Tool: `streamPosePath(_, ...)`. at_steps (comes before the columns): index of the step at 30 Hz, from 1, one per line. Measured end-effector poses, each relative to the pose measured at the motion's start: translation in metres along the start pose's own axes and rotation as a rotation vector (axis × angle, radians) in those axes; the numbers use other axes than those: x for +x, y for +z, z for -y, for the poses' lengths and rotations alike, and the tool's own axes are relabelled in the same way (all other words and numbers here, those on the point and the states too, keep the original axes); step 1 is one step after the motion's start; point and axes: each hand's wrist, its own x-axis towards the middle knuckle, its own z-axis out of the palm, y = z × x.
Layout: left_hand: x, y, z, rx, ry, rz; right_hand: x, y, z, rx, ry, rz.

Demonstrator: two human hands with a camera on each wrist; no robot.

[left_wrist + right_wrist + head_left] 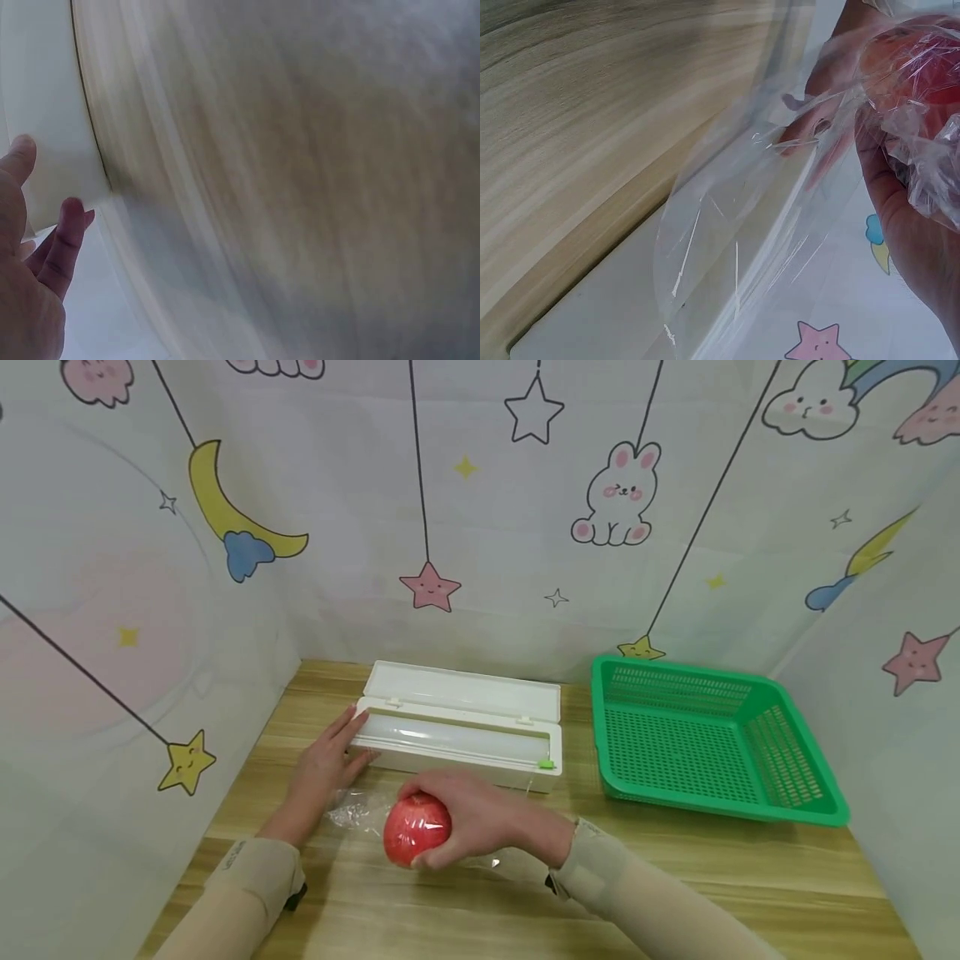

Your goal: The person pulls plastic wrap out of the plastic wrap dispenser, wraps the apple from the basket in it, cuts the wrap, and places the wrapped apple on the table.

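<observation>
A red apple (415, 831) is in my right hand (483, 814), gripped between thumb and fingers in front of the dispenser. Clear plastic wrap (727, 225) covers the apple and stretches from it in the right wrist view; some lies crumpled at its left. My left hand (322, 764) holds the left end of a white cling film dispenser (450, 771), fingers over the top edge and thumb at the front. Inside the dispenser lies a roll of film (450, 737). Its lid (465, 692) is raised at the back, and a green slide cutter (547, 765) sits at the right end.
A green plastic basket (795, 814) stands at the right of the wooden table (660, 881), beside the dispenser. Patterned white cloth walls (360, 527) close off the back and both sides.
</observation>
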Motion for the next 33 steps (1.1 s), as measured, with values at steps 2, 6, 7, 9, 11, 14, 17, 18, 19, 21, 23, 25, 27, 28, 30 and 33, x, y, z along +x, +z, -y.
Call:
streamPosePath(2, -0.001, 0.0, 0.0, 0.0, 0.001, -0.01, -0.001, 0.001, 0.001, 0.012, 0.006, 0.005)
streamPosePath(6, -0.001, 0.001, 0.0, -0.004, -0.007, -0.024, -0.001, 0.002, 0.003, 0.012, 0.004, 0.013)
streamPosePath(7, -0.001, 0.002, 0.0, -0.005, -0.006, -0.03, -0.002, 0.002, 0.004, 0.008, 0.0, 0.013)
streamPosePath(9, -0.001, 0.003, 0.001, -0.005, -0.002, -0.043, -0.002, 0.003, 0.005, 0.003, -0.007, 0.013)
streamPosePath(11, -0.001, 0.004, 0.002, 0.004, 0.003, -0.053, -0.003, 0.003, 0.006, -0.006, -0.017, 0.01)
streamPosePath(14, -0.001, 0.005, 0.003, 0.012, 0.008, -0.065, -0.004, 0.004, 0.008, -0.012, -0.024, 0.006)
streamPosePath(17, -0.001, 0.007, 0.003, 0.01, 0.015, -0.076, -0.004, 0.004, 0.01, -0.013, -0.031, 0.002)
streamPosePath(18, -0.002, 0.007, 0.003, 0.012, 0.017, -0.081, -0.004, 0.004, 0.011, -0.01, -0.034, 0.002)
streamPosePath(19, -0.002, 0.007, 0.003, 0.011, 0.018, -0.083, -0.004, 0.004, 0.011, -0.01, -0.035, 0.002)
streamPosePath(21, -0.002, 0.007, 0.003, 0.01, 0.02, -0.087, -0.005, 0.004, 0.013, -0.003, -0.036, 0.005)
streamPosePath(23, -0.002, 0.007, 0.003, 0.01, 0.02, -0.087, -0.005, 0.004, 0.014, -0.009, -0.036, 0.008)
streamPosePath(25, -0.003, 0.007, 0.004, 0.006, 0.023, -0.089, -0.006, 0.005, 0.014, -0.012, -0.034, 0.01)
streamPosePath(27, -0.003, 0.007, 0.004, 0.001, 0.03, -0.099, -0.007, 0.007, 0.014, -0.016, -0.033, 0.01)
streamPosePath(28, -0.004, 0.008, 0.004, -0.003, 0.035, -0.106, -0.007, 0.007, 0.014, -0.022, -0.032, 0.01)
streamPosePath(30, -0.004, 0.009, 0.004, -0.012, 0.047, -0.125, -0.008, 0.009, 0.013, -0.021, -0.028, 0.01)
streamPosePath(33, -0.004, 0.01, 0.004, -0.021, 0.062, -0.145, -0.01, 0.013, 0.011, -0.028, -0.022, 0.012)
